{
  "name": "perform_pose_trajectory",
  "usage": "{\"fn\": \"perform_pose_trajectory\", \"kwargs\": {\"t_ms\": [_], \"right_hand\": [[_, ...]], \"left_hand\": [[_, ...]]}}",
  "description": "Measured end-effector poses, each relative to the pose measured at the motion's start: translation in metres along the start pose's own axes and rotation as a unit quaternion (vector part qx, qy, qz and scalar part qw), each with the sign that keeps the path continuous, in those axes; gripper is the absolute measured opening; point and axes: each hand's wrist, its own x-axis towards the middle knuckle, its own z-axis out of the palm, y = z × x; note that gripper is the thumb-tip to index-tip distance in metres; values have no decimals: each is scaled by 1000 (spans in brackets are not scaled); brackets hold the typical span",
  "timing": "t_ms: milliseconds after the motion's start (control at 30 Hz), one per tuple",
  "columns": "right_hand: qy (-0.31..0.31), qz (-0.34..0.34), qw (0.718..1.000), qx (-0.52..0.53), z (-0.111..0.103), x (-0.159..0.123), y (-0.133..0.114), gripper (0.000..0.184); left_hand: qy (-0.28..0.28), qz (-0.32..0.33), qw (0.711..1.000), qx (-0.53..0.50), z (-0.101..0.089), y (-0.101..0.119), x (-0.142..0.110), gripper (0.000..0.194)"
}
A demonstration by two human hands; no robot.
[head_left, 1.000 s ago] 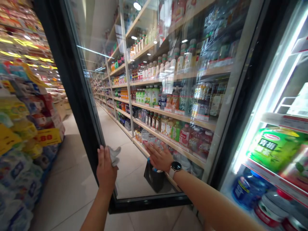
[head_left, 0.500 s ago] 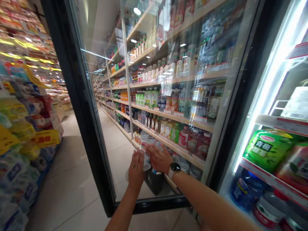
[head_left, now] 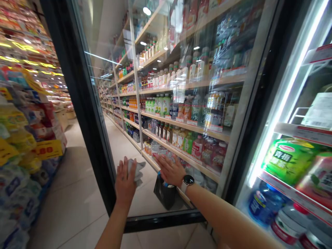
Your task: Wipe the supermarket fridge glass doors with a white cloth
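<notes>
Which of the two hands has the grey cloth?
The left hand, nearer the black door frame: the grey cloth shows at its fingers. The right hand, with a watch at its wrist, shows none.

The left hand [head_left: 126,183] lies flat, back toward the viewer, its fingers [head_left: 125,169] extended upward and slightly parted; the left forearm [head_left: 112,224] descends below them. The right hand [head_left: 172,173] angles its straight fingers [head_left: 164,165] leftward, the right forearm [head_left: 220,211] sloping down and rightward behind them.
</notes>
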Motion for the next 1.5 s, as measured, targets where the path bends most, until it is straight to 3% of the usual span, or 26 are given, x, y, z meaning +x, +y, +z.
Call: {"fn": "perform_pose_trajectory", "kwargs": {"t_ms": [133, 267, 400, 533, 633, 767, 967, 1100, 1233, 1400, 1500], "right_hand": [[-6, 6, 1000, 6, 0, -3, 0, 56], [-2, 6, 1000, 3, -2, -3, 0, 55], [9, 3, 1000, -8, -5, -1, 0, 51], [4, 2, 1000, -3, -3, 0, 0, 49], [-5, -2, 1000, 6, 0, 1, -1, 51], [-2, 4, 1000, 5, 3, 4, -2, 53], [-24, 8, 1000, 13, 3, 4, -3, 59], [-18, 4, 1000, 4, 3, 3, -2, 57], [4, 2, 1000, -4, 0, 4, -1, 53], [15, 6, 1000, -3, -3, 4, -1, 51], [-11, 4, 1000, 7, 0, 1, -1, 53]], "left_hand": [[15, -85, 996, -28, -8, -14, 0, 79], [31, -162, 984, -67, 3, 17, -4, 77], [19, -35, 995, -95, 24, 70, -10, 69], [24, -15, 996, -86, 36, 94, -14, 66], [28, 19, 998, -60, 38, 84, -12, 67], [12, 66, 998, -18, 30, 51, -7, 70], [5, -49, 999, -16, 5, -11, -10, 79], [8, -103, 994, -19, -2, -26, -16, 82], [28, -120, 992, -34, 9, 3, -17, 79], [19, -37, 996, -80, 31, 64, -12, 70], [35, -20, 995, -86, 39, 84, -8, 67]]}}
